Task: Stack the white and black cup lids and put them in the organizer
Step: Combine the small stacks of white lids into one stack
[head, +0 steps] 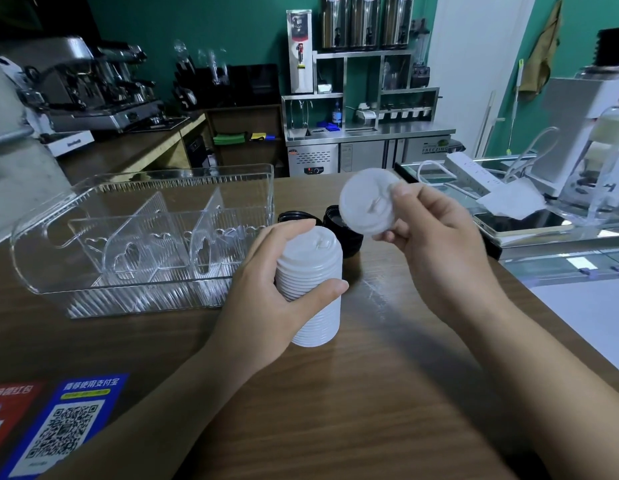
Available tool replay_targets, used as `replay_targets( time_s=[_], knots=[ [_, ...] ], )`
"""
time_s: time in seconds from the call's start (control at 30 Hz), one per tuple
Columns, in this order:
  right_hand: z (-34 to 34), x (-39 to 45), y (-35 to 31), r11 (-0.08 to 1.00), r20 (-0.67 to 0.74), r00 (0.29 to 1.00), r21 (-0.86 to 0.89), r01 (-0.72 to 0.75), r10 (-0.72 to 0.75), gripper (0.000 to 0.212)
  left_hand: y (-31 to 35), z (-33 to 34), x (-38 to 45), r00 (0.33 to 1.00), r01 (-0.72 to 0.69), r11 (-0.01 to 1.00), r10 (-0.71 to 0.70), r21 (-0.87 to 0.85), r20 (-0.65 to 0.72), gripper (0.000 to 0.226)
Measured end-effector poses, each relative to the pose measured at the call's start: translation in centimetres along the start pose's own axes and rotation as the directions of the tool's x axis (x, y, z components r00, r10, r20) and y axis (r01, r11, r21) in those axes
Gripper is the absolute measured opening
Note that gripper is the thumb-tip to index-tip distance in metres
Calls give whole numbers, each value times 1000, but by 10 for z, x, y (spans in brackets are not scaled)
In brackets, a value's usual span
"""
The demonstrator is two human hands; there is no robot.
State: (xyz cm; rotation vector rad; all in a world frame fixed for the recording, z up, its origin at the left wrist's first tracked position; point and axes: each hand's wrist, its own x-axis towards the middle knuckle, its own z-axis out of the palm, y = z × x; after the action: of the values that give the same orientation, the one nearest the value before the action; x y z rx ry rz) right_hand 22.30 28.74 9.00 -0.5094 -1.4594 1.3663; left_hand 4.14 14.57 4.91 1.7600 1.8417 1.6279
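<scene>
A tall nested stack of white plastic cup lids (309,289) is held slightly tilted above the worktop. A single white plastic lid (366,202) is held up beyond it. Black plastic lids (346,233), seemingly stacked, lie behind. The clear ribbed plastic organizer (141,244) with dividers stands to the left.

There is only one view, from a wide-angle camera on the person's head. It looks forward and down over the wooden tabletop (370,393), close to both hands, and it also reaches the back wall of the room.
</scene>
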Motion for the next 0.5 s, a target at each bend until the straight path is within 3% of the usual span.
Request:
replay_targets(
  time_s=[0.07, 0.17, 0.33, 0.5],
  knots=[
    [0, 0, -6, 978, 35, 995, 186, -96, 91, 24, 1, -1, 0, 1000, -4, 1000, 4, 4, 0, 78],
    [3, 0, -9, 940, 94, 980, 279, -197, 178, 26, 3, -2, 1, 1000, -12, 1000, 12, 14, 1, 75],
    [5, -3, -11, 910, 228, 950, 305, -280, 215, 31, 6, -2, 4, 999, -29, 999, 28, -30, -27, 84],
    [8, -12, -9, 938, 365, 919, 240, -250, 151, 55, 14, -3, 2, 995, -96, 984, 95, -149, -9, 99]
  ],
)
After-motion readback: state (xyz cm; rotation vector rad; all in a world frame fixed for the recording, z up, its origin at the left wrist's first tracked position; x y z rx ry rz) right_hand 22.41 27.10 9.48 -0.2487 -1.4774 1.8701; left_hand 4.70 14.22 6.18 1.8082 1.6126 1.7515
